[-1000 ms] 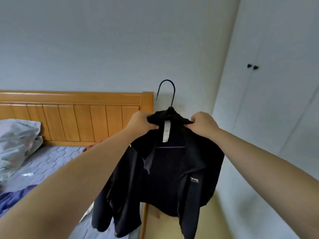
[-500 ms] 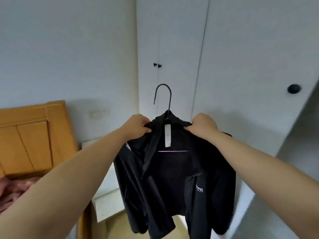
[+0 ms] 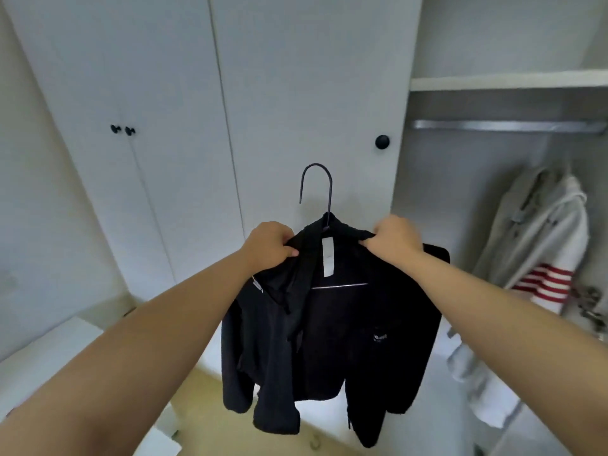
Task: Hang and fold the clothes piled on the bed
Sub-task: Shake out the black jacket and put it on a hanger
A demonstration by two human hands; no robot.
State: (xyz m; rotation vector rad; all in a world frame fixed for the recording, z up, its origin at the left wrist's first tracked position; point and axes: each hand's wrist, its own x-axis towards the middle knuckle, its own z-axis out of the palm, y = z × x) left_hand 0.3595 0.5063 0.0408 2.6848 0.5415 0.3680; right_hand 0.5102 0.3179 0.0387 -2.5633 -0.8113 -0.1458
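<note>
At the far left stands a white wardrobe [image 3: 184,126] with its doors closed, two small black knobs [image 3: 122,130] side by side on the leftmost pair and a larger round knob [image 3: 382,141] on the door further right. Low at the left edge sits a white box or low cabinet [image 3: 42,350], too blurred to tell which.

The left hand [image 3: 268,246] comes up from the lower left, its grip curled and pinching the left side of the collar of a black jacket [image 3: 329,340]. The jacket is held in the air in front of the closed doors, well above the pale floor [image 3: 210,419], and it hangs on a dark hanger [image 3: 317,189] — the hook stands upright above the collar, touching nothing, and the hanger's bar shows across the open front below a white neck label [image 3: 327,256]. A small white logo [image 3: 380,338] marks the chest on the right side.

The right hand [image 3: 396,243] has its grip curled too, pinching the right side of the collar.

Further right the wardrobe is open: a shelf [image 3: 506,82] runs across the top, a metal rail [image 3: 503,125] under it, and from the rail hangs a grey and white garment with red stripes [image 3: 543,258] — apart from the black jacket.
</note>
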